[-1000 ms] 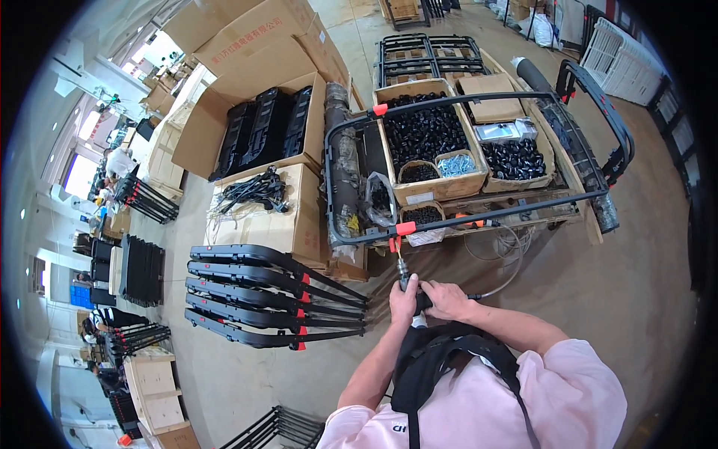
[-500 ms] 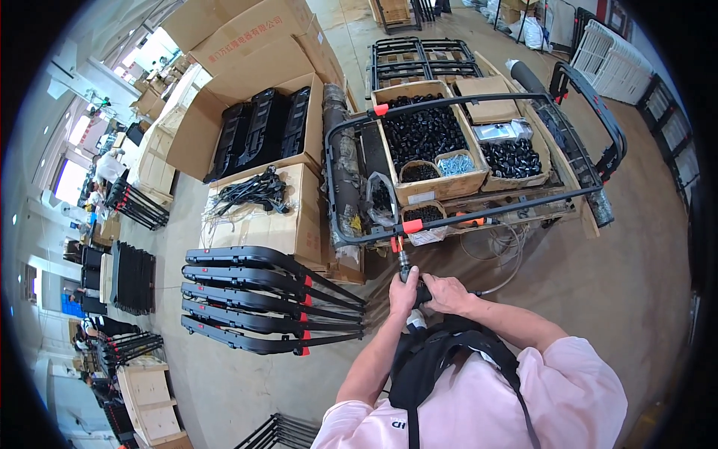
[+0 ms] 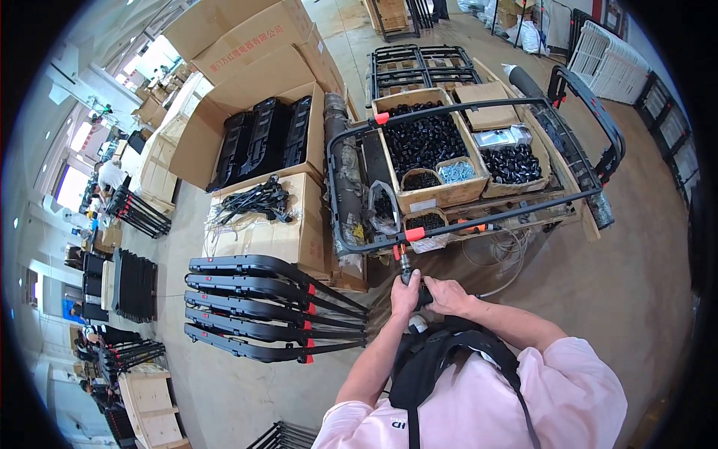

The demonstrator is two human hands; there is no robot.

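Note:
Both my hands are closed around a dark power screwdriver [image 3: 406, 260]. My left hand [image 3: 405, 293] grips its body just behind the metal nose, thumb on top. Right beside it, my right hand [image 3: 447, 296] wraps the rear part, where fingers and tool partly hide each other. The screwdriver points away from me, its tip at a red clip [image 3: 414, 234] on the near bar of a black tubular frame [image 3: 508, 213]. Whether the tip touches a screw is too small to tell. This frame lies across the pallet, over the boxes of parts.
A wooden box [image 3: 441, 196] holds black plastic parts and silver screws; another carton [image 3: 516, 182] stands beside it. Left are stacked black frames [image 3: 254, 307], a cable bundle [image 3: 258, 200] on a carton, and an open cardboard box [image 3: 202, 112]. A pale hose [image 3: 516, 269] trails on the right.
The view has shifted slightly, so the surroundings sit a little lower. Both hands keep hold of the screwdriver, and its tip stays at the same red clip.

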